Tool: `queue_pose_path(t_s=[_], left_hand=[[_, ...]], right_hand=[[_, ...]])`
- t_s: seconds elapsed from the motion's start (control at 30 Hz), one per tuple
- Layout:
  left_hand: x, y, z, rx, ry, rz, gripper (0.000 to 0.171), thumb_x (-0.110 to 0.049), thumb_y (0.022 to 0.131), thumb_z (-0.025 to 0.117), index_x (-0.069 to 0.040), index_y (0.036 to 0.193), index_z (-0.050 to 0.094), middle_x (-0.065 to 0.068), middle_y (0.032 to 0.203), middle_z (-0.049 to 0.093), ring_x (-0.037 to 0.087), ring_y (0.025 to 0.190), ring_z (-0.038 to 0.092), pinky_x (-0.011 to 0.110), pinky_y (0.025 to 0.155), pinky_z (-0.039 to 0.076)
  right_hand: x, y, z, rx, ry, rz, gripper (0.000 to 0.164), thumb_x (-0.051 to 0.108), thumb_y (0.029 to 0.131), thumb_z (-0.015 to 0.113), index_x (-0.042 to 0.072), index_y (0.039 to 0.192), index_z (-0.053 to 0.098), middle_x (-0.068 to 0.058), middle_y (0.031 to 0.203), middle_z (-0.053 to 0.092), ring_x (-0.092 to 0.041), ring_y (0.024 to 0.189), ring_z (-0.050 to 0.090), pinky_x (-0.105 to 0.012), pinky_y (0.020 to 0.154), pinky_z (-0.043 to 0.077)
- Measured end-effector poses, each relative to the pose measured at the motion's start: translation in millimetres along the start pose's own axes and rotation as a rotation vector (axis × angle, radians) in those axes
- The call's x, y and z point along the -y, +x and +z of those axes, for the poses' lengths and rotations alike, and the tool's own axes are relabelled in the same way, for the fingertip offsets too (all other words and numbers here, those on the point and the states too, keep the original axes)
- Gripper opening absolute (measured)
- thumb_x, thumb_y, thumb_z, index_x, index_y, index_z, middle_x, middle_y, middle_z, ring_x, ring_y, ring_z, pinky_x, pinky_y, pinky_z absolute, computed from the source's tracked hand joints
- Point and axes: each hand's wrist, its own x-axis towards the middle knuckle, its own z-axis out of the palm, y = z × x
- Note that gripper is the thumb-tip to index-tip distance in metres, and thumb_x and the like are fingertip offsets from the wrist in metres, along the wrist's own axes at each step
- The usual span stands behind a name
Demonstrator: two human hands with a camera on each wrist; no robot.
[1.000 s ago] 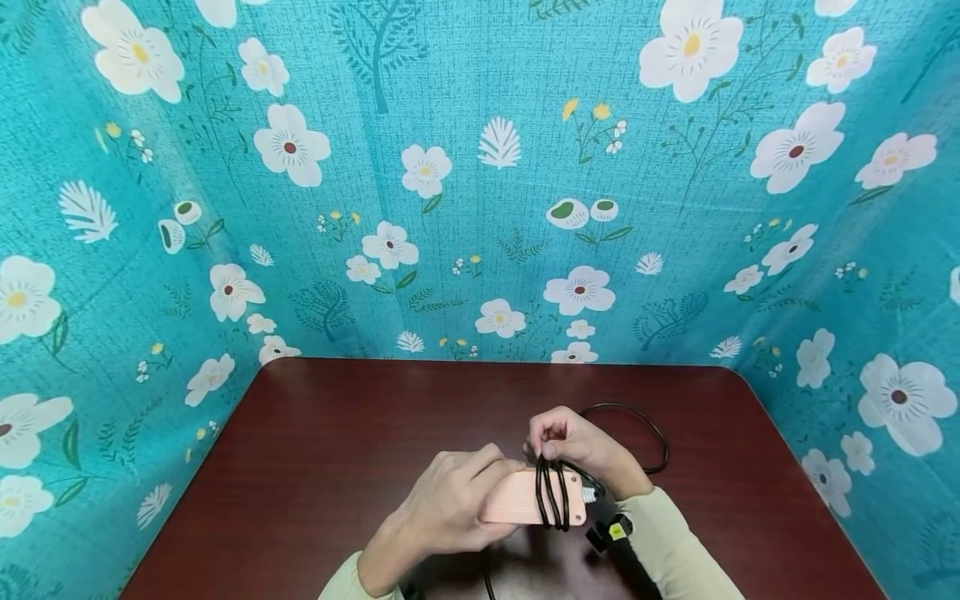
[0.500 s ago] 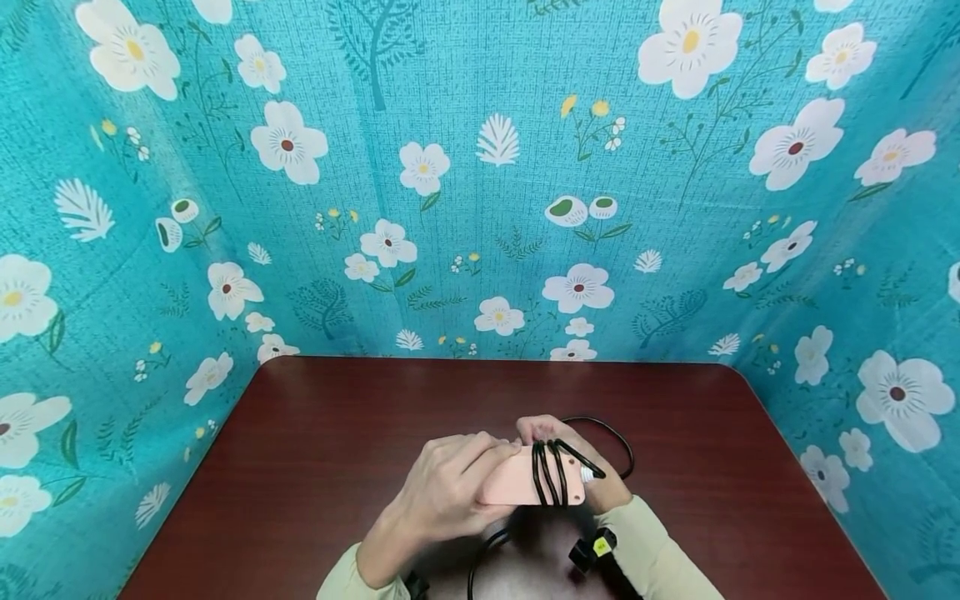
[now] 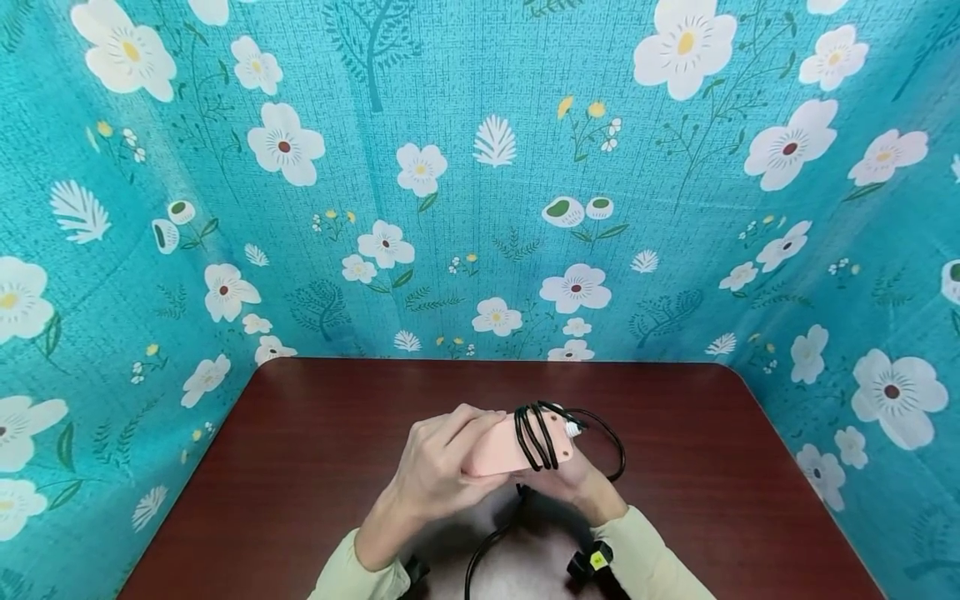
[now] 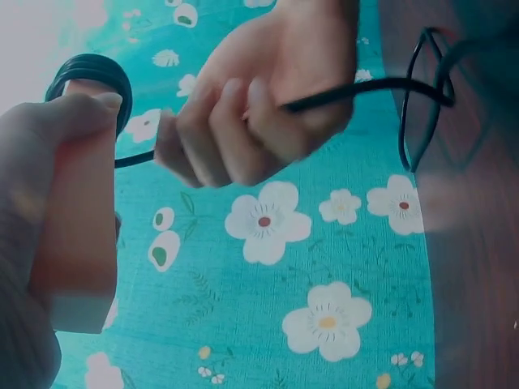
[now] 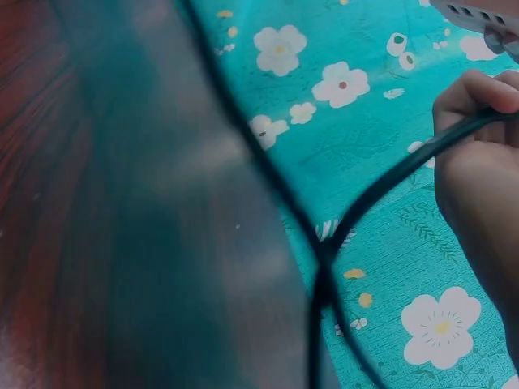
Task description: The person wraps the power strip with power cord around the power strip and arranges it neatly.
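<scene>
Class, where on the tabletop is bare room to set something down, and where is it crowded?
Bare: the tabletop at left, between its edge and the left hand; its right, beyond the cord and right sleeve. Crowded: front middle, around the right hand and pink block.

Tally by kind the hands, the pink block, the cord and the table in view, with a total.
Hands: 2 (left hand, right hand)
Pink block: 1
Black cord: 1, as far as its visible stretches show
Table: 1
Total: 5
</scene>
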Motion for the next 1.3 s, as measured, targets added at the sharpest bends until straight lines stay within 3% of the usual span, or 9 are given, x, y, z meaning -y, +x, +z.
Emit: queue_pose_path(t_s=[0.13,0.23,0.33,0.53,0.67,0.87,1.07,1.3], left_hand=[[2.8,-2.2,-0.4,-0.004,0.033,-0.01,0.069,-0.028,0.061,0.097,-0.004,0.121,0.073,0.004,0.101,0.073,0.014,0.079,0.075,0.029,0.067,0.061],[4.9,-6.3,0.4,0.009,0.059,-0.029,0.067,-0.027,0.062,0.095,-0.004,0.121,0.073,0.004,0.1,0.072,0.014,0.078,0.074,0.029,0.066,0.061],[8.1,-10.6,1.8,0.026,0.079,-0.066,0.065,-0.027,0.062,0.095,-0.005,0.12,0.073,0.003,0.1,0.072,0.014,0.075,0.073,0.029,0.063,0.06],[12.7,-15.9,7.1,0.069,0.123,-0.173,0.065,-0.031,0.064,0.095,-0.008,0.121,0.074,0.002,0.099,0.069,0.013,0.064,0.067,0.027,0.054,0.055],[13.3,-15.9,13.1,0.082,0.165,-0.259,0.063,-0.035,0.068,0.095,-0.011,0.122,0.074,0.002,0.098,0.066,0.012,0.058,0.061,0.025,0.049,0.05],[14.6,-13.5,15.9,0.119,0.231,-0.35,0.063,-0.038,0.068,0.096,-0.013,0.121,0.073,0.001,0.097,0.065,0.012,0.056,0.058,0.027,0.046,0.047],[19.8,-16.2,15.5,0.152,0.285,-0.391,0.061,-0.038,0.069,0.095,-0.014,0.121,0.073,0.0,0.095,0.065,0.011,0.055,0.057,0.025,0.046,0.045],[28.7,-18.9,9.7,0.151,0.33,-0.417,0.062,-0.036,0.068,0.096,-0.012,0.12,0.073,0.003,0.095,0.065,0.013,0.055,0.061,0.027,0.046,0.048]], right_hand=[[-5,0,1,-0.057,-0.087,0.014,0.058,0.039,0.115,0.007,0.026,0.101,0.062,0.009,0.075,0.045,-0.006,0.064,0.036,-0.025,0.067,0.032],[-7,1,3,-0.139,-0.173,0.013,0.054,0.036,0.115,0.008,0.024,0.095,0.057,0.008,0.072,0.04,-0.008,0.062,0.033,-0.028,0.064,0.027],[-6,2,7,-0.204,-0.255,0.044,0.049,0.04,0.115,0.016,0.021,0.086,0.05,0.009,0.07,0.04,-0.007,0.06,0.032,-0.03,0.06,0.025],[-4,5,20,-0.235,-0.31,0.052,0.048,0.047,0.111,0.042,0.015,0.076,0.041,0.008,0.063,0.036,-0.01,0.053,0.026,-0.032,0.053,0.019],[-3,10,27,-0.329,-0.258,0.08,0.045,0.037,0.113,0.041,0.017,0.072,0.042,0.011,0.061,0.038,-0.005,0.053,0.029,-0.027,0.053,0.021],[-6,10,27,-0.35,-0.193,0.051,0.04,0.031,0.115,0.035,0.014,0.081,0.051,0.007,0.065,0.04,-0.006,0.054,0.029,-0.027,0.055,0.02],[-8,5,26,-0.429,-0.301,0.15,0.038,0.039,0.115,0.035,0.014,0.093,0.054,0.006,0.065,0.048,-0.006,0.056,0.041,-0.022,0.057,0.036],[-7,1,24,-0.403,-0.376,0.177,0.033,0.034,0.115,0.038,0.007,0.101,0.05,0.004,0.071,0.055,-0.008,0.055,0.047,-0.023,0.055,0.041]])
